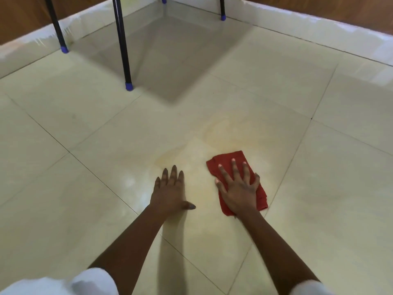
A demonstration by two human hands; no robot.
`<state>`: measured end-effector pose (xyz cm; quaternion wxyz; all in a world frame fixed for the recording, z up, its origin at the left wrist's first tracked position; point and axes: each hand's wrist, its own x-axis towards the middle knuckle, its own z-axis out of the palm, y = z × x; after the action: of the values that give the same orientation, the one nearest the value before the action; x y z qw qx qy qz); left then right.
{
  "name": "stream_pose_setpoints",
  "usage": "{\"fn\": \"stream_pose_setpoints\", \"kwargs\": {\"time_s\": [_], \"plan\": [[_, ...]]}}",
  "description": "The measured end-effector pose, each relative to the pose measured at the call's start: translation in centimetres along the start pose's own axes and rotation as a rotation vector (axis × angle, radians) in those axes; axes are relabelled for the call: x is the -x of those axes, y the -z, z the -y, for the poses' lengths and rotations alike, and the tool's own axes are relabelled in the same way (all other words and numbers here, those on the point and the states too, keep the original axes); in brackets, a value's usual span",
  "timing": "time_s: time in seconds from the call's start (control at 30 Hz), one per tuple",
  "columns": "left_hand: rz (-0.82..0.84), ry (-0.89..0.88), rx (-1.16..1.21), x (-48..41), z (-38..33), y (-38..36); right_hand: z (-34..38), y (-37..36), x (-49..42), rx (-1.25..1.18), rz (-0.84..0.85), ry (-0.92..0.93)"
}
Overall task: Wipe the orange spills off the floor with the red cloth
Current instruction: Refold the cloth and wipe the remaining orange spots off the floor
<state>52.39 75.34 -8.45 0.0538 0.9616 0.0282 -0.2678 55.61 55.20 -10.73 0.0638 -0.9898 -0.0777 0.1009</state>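
Low and right of the middle, the right hand (238, 188) lies flat with fingers spread on the red cloth (225, 160) (faint orange spills (214, 143) show just above), while the left hand (170, 192) rests open on the floor (85, 188).

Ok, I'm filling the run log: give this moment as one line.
right hand flat on red cloth | left hand flat on floor | faint orange smear beyond cloth
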Motion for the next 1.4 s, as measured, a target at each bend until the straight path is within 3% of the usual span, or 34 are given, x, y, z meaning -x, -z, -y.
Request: {"fn": "stream_pose_setpoints", "kwargs": {"time_s": [0.07,0.2,0.27,0.33,0.43,0.5,0.53,0.63,0.7,0.8,0.9,1.0,1.1,1.17,1.27,1.33,1.4], "plan": [[0.020,-0.006,0.029,-0.2,-0.1,-0.1,-1.4,0.0,-0.5,0.050,0.001,0.035],[0.060,0.014,0.033,-1.1,-0.4,-0.4,-3.6,1.0,-8.0,-0.051,-0.016,-0.218],[0.062,0.016,0.015,-1.0,-0.5,-0.6,-2.0,1.7,-11.8,-0.064,-0.023,-0.231],[0.062,0.012,0.016,-1.0,-0.2,-0.8,2.3,1.9,-14.3,-0.068,0.020,-0.134],[0.063,0.001,0.053,-0.8,-0.2,-0.8,8.5,0.7,-12.1,0.039,0.086,0.224],[0.065,0.004,0.066,-0.8,-0.1,-0.6,8.3,-0.4,-9.2,0.109,0.072,0.419],[0.070,0.007,0.073,-0.9,-0.1,-0.6,6.6,-0.3,-8.8,0.107,0.055,0.420],[0.076,0.009,0.066,-0.9,-0.2,-0.8,2.0,1.1,-12.3,0.059,0.009,0.077],[0.077,0.005,0.041,-0.7,-0.1,-0.7,3.0,2.1,-14.2,-0.002,0.047,-0.073],[0.031,-0.020,0.082,-0.4,0.4,-0.7,8.6,0.6,-11.2,0.019,0.043,0.180],[-0.044,-0.029,0.098,0.4,1.6,-1.1,8.4,-1.0,-5.6,0.053,0.055,0.407],[-0.113,0.057,0.084,2.6,4.7,-2.2,4.9,-0.3,-6.4,0.088,0.010,0.228],[-0.149,0.122,0.107,5.4,8.4,-3.3,7.8,0.2,-10.1,-0.007,0.021,0.016],[-0.163,0.143,0.145,6.3,9.7,-4.0,12.8,-0.5,-10.0,-0.014,0.047,0.154],[-0.144,0.230,0.171,7.9,11.0,-4.6,17.7,-2.5,-4.7,0.011,0.075,0.511],[-0.120,0.266,0.172,9.3,12.2,-5.7,16.7,-3.3,0.0,0.033,0.050,0.688],[-0.109,0.263,0.144,10.0,13.3,-6.9,12.8,-3.5,1.9,0.061,0.053,0.695]]}}
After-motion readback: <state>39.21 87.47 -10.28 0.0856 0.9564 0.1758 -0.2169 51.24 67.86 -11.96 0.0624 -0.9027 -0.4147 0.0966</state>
